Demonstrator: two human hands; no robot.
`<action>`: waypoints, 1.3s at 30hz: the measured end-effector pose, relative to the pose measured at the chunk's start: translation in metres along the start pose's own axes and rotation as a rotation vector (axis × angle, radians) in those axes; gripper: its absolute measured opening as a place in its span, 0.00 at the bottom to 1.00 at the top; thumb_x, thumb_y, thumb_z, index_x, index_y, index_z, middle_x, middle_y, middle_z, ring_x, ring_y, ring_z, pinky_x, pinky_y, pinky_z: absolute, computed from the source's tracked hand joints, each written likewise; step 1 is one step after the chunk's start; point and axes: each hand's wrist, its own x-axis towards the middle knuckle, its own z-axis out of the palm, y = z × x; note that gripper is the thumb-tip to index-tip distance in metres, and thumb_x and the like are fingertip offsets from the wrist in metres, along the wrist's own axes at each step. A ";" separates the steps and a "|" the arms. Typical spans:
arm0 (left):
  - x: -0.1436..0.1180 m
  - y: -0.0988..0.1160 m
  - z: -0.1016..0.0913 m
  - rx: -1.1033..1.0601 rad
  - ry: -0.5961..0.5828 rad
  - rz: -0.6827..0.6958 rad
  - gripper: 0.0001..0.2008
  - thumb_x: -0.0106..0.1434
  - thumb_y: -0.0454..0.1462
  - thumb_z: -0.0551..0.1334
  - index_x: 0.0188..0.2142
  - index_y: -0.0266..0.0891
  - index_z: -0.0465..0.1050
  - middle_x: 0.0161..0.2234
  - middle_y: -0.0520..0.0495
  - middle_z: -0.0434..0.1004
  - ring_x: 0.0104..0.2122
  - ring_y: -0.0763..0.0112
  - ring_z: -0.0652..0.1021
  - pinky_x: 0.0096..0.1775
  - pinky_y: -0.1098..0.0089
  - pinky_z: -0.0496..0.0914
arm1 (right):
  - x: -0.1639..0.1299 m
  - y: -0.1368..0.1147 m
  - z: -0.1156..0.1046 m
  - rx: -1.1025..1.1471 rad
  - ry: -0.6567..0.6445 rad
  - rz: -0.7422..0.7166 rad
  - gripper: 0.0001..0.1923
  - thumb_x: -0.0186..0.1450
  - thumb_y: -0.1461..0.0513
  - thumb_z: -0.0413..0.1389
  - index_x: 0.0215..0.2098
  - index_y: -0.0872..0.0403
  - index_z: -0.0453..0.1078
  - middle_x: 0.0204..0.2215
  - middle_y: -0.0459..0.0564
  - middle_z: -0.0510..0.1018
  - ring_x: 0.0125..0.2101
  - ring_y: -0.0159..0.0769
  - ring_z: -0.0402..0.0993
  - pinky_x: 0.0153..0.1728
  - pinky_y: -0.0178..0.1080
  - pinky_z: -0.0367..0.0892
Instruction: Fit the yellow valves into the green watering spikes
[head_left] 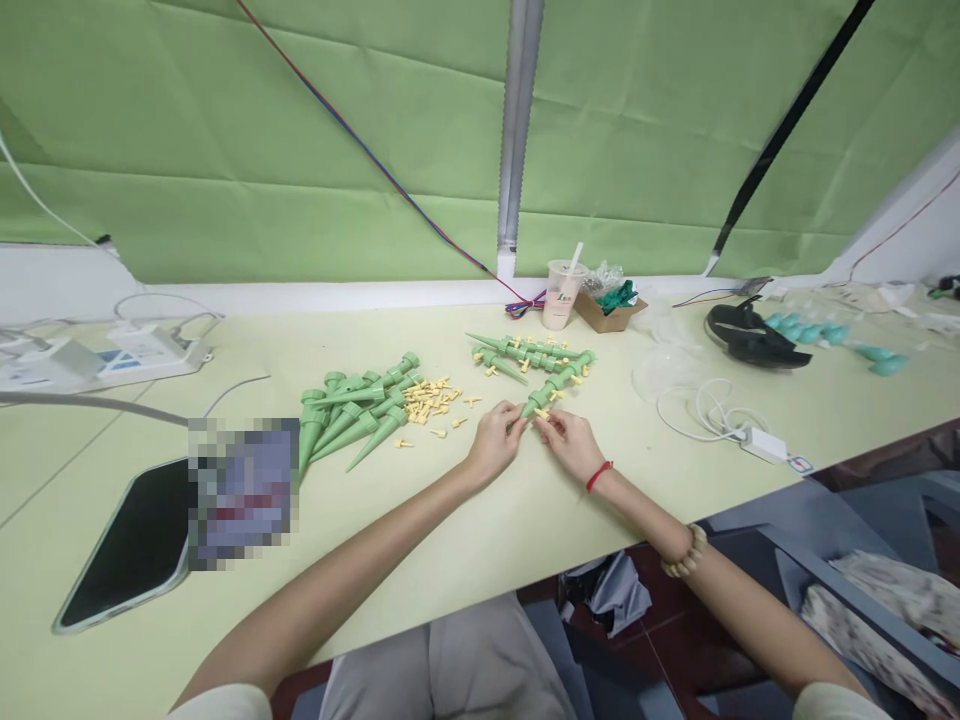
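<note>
The green spikes (pixel 352 420) piled near the middle of the table (pixel 480 530) look like smooth, slightly shiny plastic, and the small cream pegs (pixel 429 400) beside them seem a duller plastic. The table itself is a pale, matt, smooth surface, while the phone (pixel 131 545) by its near left edge has a glossy black glass face. At the far edge stand a cloudy plastic cup (pixel 560 295) and a plain brown cardboard box (pixel 606 312), backed by matt green cloth (pixel 300 150).

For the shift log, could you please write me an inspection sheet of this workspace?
Surface: pale green table, mostly bare in front.
Job's things: green spike between both hands; pile of green spikes; yellow pegs; second batch of spikes.
Clutter: cup, cardboard box, tablet, headset.
Grippers: left hand and right hand pinching the spike.
Cables: white charger lead; red-blue wire on the wall.
Surroundings: green backdrop.
</note>
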 end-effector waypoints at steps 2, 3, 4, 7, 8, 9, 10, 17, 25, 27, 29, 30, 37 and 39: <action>-0.001 -0.001 0.001 0.018 0.017 0.011 0.11 0.62 0.33 0.52 0.38 0.37 0.73 0.32 0.47 0.70 0.32 0.73 0.72 0.36 0.73 0.65 | 0.002 0.001 0.004 0.020 0.005 0.028 0.15 0.61 0.54 0.50 0.22 0.55 0.64 0.16 0.44 0.67 0.18 0.30 0.65 0.22 0.34 0.65; -0.001 -0.002 0.001 0.033 0.017 0.017 0.11 0.62 0.33 0.52 0.38 0.36 0.73 0.32 0.47 0.70 0.32 0.73 0.72 0.36 0.73 0.65 | 0.003 0.002 0.006 0.070 -0.019 0.080 0.15 0.61 0.53 0.49 0.23 0.55 0.64 0.17 0.44 0.67 0.17 0.29 0.65 0.19 0.33 0.64; -0.001 -0.004 0.000 0.052 0.005 0.024 0.11 0.63 0.33 0.52 0.37 0.37 0.74 0.32 0.47 0.70 0.32 0.73 0.72 0.36 0.73 0.65 | 0.003 0.002 0.007 0.121 -0.055 0.137 0.16 0.61 0.53 0.48 0.24 0.55 0.64 0.17 0.44 0.67 0.16 0.29 0.64 0.16 0.32 0.64; 0.007 -0.008 -0.006 0.171 -0.084 0.022 0.12 0.63 0.33 0.52 0.38 0.41 0.74 0.33 0.48 0.71 0.32 0.72 0.72 0.35 0.73 0.64 | 0.004 0.002 0.002 0.145 -0.211 0.212 0.18 0.59 0.49 0.50 0.25 0.56 0.66 0.17 0.43 0.67 0.14 0.27 0.63 0.11 0.31 0.61; 0.011 -0.011 -0.009 0.236 -0.119 0.021 0.12 0.63 0.34 0.52 0.39 0.43 0.74 0.34 0.49 0.72 0.32 0.72 0.72 0.34 0.72 0.64 | 0.004 0.001 -0.004 0.095 -0.256 0.197 0.19 0.58 0.48 0.51 0.25 0.56 0.66 0.16 0.43 0.68 0.14 0.27 0.62 0.11 0.30 0.59; 0.016 -0.013 -0.012 0.310 -0.151 0.026 0.12 0.62 0.34 0.52 0.39 0.44 0.74 0.34 0.49 0.73 0.33 0.70 0.72 0.33 0.72 0.63 | 0.005 0.001 -0.012 0.025 -0.280 0.171 0.20 0.58 0.48 0.51 0.25 0.57 0.68 0.15 0.43 0.67 0.13 0.27 0.62 0.11 0.30 0.59; 0.022 -0.015 -0.015 0.383 -0.177 0.038 0.13 0.62 0.34 0.53 0.39 0.46 0.75 0.34 0.49 0.73 0.33 0.69 0.72 0.33 0.71 0.62 | 0.007 0.001 -0.023 -0.058 -0.275 0.139 0.22 0.59 0.47 0.50 0.24 0.57 0.69 0.14 0.43 0.67 0.13 0.27 0.61 0.11 0.31 0.58; 0.048 -0.034 -0.026 0.546 -0.240 0.153 0.12 0.62 0.35 0.54 0.38 0.46 0.76 0.32 0.46 0.71 0.36 0.67 0.71 0.35 0.69 0.62 | 0.069 0.044 -0.100 -0.566 0.274 -0.031 0.18 0.61 0.56 0.51 0.44 0.59 0.70 0.35 0.56 0.76 0.26 0.34 0.73 0.34 0.37 0.66; 0.054 -0.045 -0.030 0.565 -0.220 0.143 0.12 0.62 0.35 0.55 0.39 0.46 0.76 0.32 0.46 0.70 0.36 0.66 0.70 0.35 0.69 0.62 | 0.102 0.076 -0.094 -0.544 0.164 0.064 0.22 0.52 0.65 0.58 0.46 0.57 0.69 0.34 0.52 0.76 0.28 0.33 0.74 0.37 0.37 0.68; 0.054 -0.045 -0.031 0.593 -0.233 0.147 0.12 0.62 0.36 0.54 0.41 0.46 0.75 0.33 0.46 0.70 0.37 0.67 0.71 0.36 0.70 0.62 | 0.094 0.075 -0.100 -0.443 0.223 0.114 0.28 0.53 0.65 0.57 0.52 0.57 0.63 0.35 0.52 0.75 0.25 0.32 0.74 0.34 0.37 0.69; 0.053 -0.045 -0.030 0.610 -0.231 0.152 0.13 0.62 0.36 0.54 0.43 0.46 0.74 0.34 0.46 0.71 0.37 0.67 0.71 0.37 0.70 0.62 | 0.083 0.073 -0.109 -0.237 0.296 0.159 0.32 0.54 0.64 0.56 0.57 0.56 0.56 0.37 0.53 0.74 0.23 0.30 0.74 0.31 0.36 0.71; 0.053 -0.045 -0.030 0.613 -0.229 0.150 0.13 0.62 0.36 0.54 0.44 0.45 0.73 0.35 0.46 0.71 0.38 0.67 0.71 0.37 0.70 0.63 | 0.077 0.073 -0.113 -0.122 0.320 0.173 0.32 0.54 0.64 0.55 0.57 0.55 0.56 0.38 0.52 0.73 0.23 0.29 0.74 0.31 0.35 0.71; 0.055 -0.042 -0.034 0.563 -0.222 0.145 0.14 0.61 0.35 0.56 0.45 0.44 0.73 0.37 0.45 0.72 0.39 0.65 0.71 0.38 0.69 0.63 | 0.047 0.078 -0.126 0.295 0.438 0.193 0.20 0.48 0.56 0.62 0.35 0.55 0.64 0.42 0.53 0.70 0.26 0.32 0.76 0.31 0.38 0.74; 0.054 -0.040 -0.036 0.557 -0.213 0.134 0.14 0.61 0.35 0.55 0.44 0.45 0.74 0.38 0.46 0.72 0.39 0.66 0.71 0.37 0.69 0.63 | 0.044 0.083 -0.123 0.318 0.517 0.170 0.22 0.46 0.54 0.63 0.34 0.55 0.62 0.44 0.54 0.70 0.26 0.33 0.76 0.30 0.39 0.75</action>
